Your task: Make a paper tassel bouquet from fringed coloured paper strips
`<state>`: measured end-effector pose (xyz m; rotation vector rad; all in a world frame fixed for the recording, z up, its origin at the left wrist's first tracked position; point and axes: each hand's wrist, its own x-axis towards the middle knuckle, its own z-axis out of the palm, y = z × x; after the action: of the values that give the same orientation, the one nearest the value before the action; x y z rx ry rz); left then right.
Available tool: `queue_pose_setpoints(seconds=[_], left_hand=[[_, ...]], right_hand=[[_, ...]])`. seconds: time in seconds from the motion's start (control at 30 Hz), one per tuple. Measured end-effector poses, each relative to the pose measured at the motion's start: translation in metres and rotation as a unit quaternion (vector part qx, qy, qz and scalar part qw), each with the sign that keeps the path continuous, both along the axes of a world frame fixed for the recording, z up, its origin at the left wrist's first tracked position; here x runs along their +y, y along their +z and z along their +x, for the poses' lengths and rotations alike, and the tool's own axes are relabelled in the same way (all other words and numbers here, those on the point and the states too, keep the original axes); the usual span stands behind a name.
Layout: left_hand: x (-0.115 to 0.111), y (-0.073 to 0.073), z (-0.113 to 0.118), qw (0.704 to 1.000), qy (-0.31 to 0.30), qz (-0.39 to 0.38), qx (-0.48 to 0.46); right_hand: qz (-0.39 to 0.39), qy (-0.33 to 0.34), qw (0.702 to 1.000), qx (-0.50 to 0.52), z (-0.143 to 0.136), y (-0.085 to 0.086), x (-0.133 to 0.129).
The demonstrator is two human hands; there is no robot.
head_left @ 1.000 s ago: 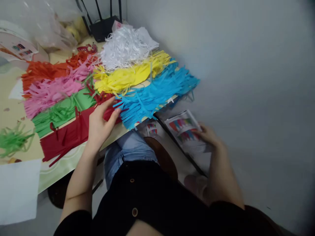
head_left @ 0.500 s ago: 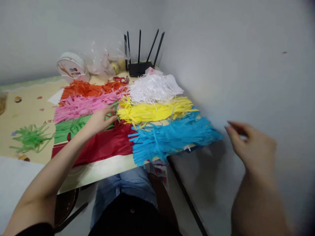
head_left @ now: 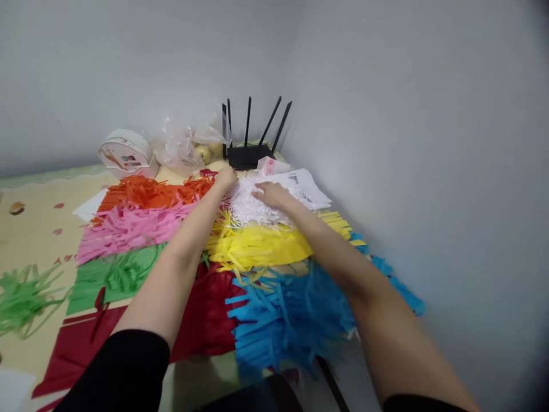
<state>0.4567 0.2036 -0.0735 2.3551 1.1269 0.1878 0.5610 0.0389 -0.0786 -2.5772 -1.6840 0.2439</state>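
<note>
My left hand is at the left edge of a pile of white shredded paper strips. Its fingers are curled inward, and what they hold, if anything, is hidden. My right hand lies over the top of the same pile, fingers stretched out and touching the strips. Just in front of the pile is a yellow fringed paper bundle. Below my right forearm spreads a blue fringed bundle. Orange fringed paper lies left of my left hand.
Behind the pile stand a black router with upright antennas and a small white-pink box. A printed sheet lies at right. Pink, green and dark red fringed papers cover the left. A plastic bag holds fruit.
Both hands have moved to the white strips: the left forward from beside the yellow bundle, the right inward from the air at far right. The view has tilted upward.
</note>
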Motion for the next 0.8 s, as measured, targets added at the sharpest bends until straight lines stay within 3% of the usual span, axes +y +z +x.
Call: queue_pose_setpoints(seconds=[0.1,0.2,0.47,0.67,0.8], left_hand=[[0.008,-0.010,0.021,0.999,-0.004,-0.006,0.034],[0.009,-0.012,0.035,0.999,-0.007,-0.003,0.046],[-0.004,0.000,0.054,0.998,-0.057,0.024,0.025],[-0.003,0.024,0.065,0.993,-0.113,0.037,0.013],[0.001,0.039,0.050,0.991,-0.111,0.064,-0.039]], right_hand=[[-0.015,-0.014,1.000,0.009,-0.017,-0.024,-0.012],[-0.010,-0.011,1.000,0.010,-0.026,-0.030,-0.017],[0.016,-0.004,1.000,0.007,-0.031,-0.025,-0.021],[0.050,-0.008,0.999,-0.001,-0.038,-0.023,-0.032],[0.063,-0.001,0.998,0.021,-0.028,-0.001,-0.040]])
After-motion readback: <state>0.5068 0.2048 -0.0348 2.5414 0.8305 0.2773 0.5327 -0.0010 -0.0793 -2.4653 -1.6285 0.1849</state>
